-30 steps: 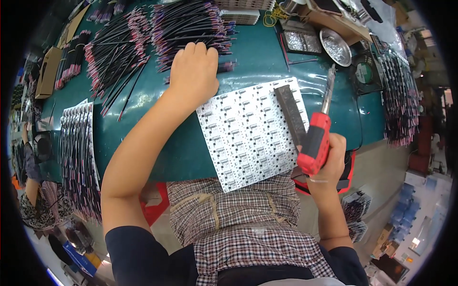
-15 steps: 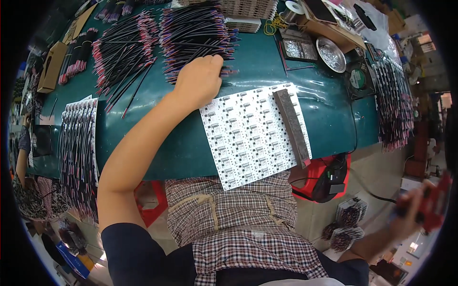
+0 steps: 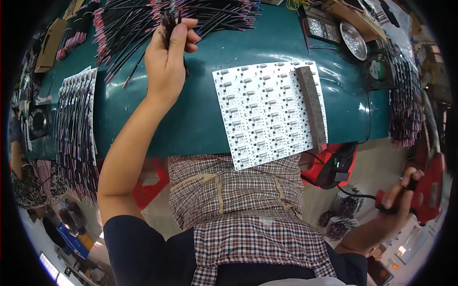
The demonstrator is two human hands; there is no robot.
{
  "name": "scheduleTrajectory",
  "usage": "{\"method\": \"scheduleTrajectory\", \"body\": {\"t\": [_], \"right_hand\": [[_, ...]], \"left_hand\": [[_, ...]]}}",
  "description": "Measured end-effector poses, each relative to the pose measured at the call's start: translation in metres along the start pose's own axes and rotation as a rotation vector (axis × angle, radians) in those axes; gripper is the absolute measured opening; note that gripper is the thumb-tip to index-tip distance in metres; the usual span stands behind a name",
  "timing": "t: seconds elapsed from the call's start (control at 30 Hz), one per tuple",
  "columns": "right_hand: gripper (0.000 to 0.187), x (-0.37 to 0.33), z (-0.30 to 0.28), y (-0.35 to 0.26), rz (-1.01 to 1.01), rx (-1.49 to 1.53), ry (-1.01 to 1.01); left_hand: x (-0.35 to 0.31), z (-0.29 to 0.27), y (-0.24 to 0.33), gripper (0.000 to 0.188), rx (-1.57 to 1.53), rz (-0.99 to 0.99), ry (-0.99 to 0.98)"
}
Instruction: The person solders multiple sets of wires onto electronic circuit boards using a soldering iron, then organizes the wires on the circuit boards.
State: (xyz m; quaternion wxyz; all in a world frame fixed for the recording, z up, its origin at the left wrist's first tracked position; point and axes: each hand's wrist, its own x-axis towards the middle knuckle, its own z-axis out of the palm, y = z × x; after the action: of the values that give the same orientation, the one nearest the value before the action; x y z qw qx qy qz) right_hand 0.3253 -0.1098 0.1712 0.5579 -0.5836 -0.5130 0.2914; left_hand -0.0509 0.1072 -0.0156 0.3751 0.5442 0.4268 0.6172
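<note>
My left hand [image 3: 168, 57] is raised over the green table [image 3: 200, 114], its fingers closed on a small bunch of thin black wires [image 3: 168, 21] pulled from the big wire pile [image 3: 143, 24]. My right hand [image 3: 398, 200] hangs low at the far right, off the table, gripping a red soldering gun [image 3: 429, 183]. A white panel of small circuit boards [image 3: 267, 112] lies near the table's front edge, with a dark metal bar [image 3: 312, 107] resting along its right side.
Rows of wired boards [image 3: 76, 124] hang over the table's left edge. A round metal dish [image 3: 354, 34] and a small fan [image 3: 378, 70] sit at the back right. More wire bundles [image 3: 405, 105] drape at the right. A red tool stand [image 3: 329, 164] sits below the table.
My right hand swung the red soldering gun from over the panel down to the far right. My left hand moved from the panel's corner up to the wire pile and took hold of wires.
</note>
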Motion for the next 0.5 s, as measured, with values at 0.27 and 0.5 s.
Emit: {"method": "scheduleTrajectory", "body": {"t": [0.27,0.5], "right_hand": [[0.068,-0.012,0.111,0.028,0.409,0.048,-0.16],[0.056,-0.023,0.128,0.058,0.516,-0.068,-0.427]], "left_hand": [[-0.001,-0.012,0.031,0.02,0.601,-0.222,-0.388],[-0.025,-0.012,0.031,0.023,0.644,-0.356,-0.429]]}}
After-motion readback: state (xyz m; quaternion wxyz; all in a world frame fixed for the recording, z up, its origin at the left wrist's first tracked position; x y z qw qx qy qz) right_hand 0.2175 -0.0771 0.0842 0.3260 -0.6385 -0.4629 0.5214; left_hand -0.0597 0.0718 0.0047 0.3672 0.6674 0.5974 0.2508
